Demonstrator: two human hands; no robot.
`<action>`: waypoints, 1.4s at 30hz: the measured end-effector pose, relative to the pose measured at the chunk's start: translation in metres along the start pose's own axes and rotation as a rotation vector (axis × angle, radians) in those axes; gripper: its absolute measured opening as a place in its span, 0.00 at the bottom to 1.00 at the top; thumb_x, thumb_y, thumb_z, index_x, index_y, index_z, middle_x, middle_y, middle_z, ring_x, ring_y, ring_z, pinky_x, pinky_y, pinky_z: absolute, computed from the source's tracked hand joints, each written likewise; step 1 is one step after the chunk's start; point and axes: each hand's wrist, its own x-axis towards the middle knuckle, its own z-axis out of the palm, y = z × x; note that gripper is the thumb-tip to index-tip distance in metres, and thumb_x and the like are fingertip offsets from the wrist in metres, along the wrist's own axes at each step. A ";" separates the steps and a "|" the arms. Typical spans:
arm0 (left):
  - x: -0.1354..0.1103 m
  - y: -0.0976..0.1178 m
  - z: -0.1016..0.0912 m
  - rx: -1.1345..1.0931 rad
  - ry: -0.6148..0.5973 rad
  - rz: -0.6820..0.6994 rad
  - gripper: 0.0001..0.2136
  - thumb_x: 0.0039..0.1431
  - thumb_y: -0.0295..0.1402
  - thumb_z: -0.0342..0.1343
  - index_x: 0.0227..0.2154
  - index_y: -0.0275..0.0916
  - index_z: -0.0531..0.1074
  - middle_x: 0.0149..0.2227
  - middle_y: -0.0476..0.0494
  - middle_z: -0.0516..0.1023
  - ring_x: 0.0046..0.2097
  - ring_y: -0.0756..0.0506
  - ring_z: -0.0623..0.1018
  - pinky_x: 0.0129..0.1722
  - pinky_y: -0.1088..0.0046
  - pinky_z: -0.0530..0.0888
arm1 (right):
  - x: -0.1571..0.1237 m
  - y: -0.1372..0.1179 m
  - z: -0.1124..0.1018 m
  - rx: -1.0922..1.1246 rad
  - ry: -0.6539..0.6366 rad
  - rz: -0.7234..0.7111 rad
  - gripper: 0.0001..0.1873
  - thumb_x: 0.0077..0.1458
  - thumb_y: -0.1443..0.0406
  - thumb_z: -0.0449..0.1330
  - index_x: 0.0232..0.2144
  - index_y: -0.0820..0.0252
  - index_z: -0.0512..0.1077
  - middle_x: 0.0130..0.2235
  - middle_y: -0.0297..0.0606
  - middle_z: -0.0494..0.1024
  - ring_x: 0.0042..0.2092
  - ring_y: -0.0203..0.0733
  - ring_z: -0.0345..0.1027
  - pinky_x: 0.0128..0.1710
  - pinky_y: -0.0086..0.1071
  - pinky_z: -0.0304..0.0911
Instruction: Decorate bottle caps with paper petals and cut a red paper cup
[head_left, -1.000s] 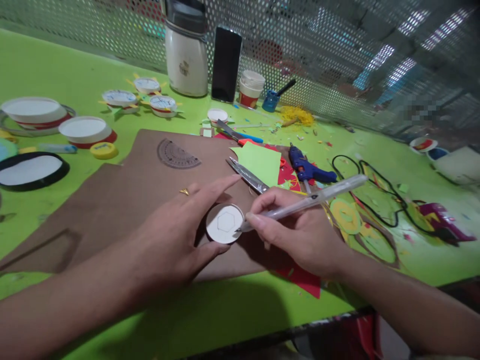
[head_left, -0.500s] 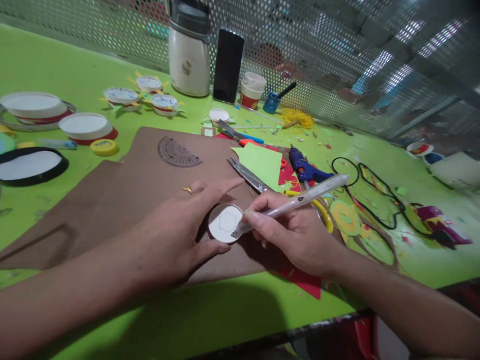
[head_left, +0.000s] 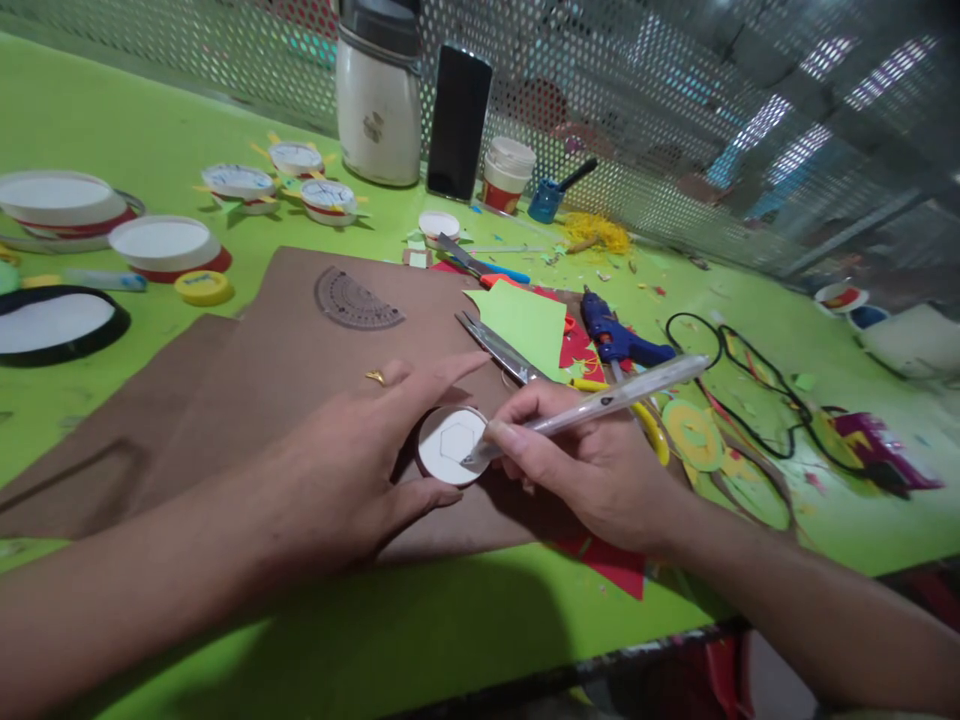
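Observation:
A small white round lid with a pencilled hexagon lies on a brown card sheet. My left hand cups it, thumb and forefinger spread around its left rim, a gold ring on one finger. My right hand is closed on a clear pen, whose tip rests on the lid's right edge.
Scissors, a green paper piece, a blue glue gun and a black cord lie right of the card. A protractor sits on it. White lids, a flask, a phone and a cup stand behind.
The pen has tilted slightly and its tip has shifted along the lid's right edge. The view has drifted a little. My left hand stays around the lid.

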 end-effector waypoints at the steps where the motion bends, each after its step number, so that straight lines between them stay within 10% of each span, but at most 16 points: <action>1: 0.000 0.000 0.000 0.002 -0.001 0.002 0.31 0.55 0.36 0.58 0.62 0.45 0.56 0.54 0.45 0.76 0.50 0.39 0.75 0.45 0.66 0.70 | 0.000 0.000 0.000 0.007 0.001 0.004 0.04 0.62 0.67 0.57 0.33 0.59 0.70 0.28 0.26 0.71 0.27 0.27 0.62 0.27 0.22 0.58; 42: -0.001 -0.002 0.006 -0.007 0.045 -0.022 0.30 0.56 0.37 0.55 0.62 0.47 0.57 0.51 0.46 0.77 0.49 0.39 0.76 0.42 0.67 0.70 | -0.002 0.000 -0.001 -0.063 -0.002 0.009 0.05 0.62 0.67 0.58 0.32 0.59 0.71 0.27 0.27 0.73 0.27 0.28 0.63 0.26 0.22 0.59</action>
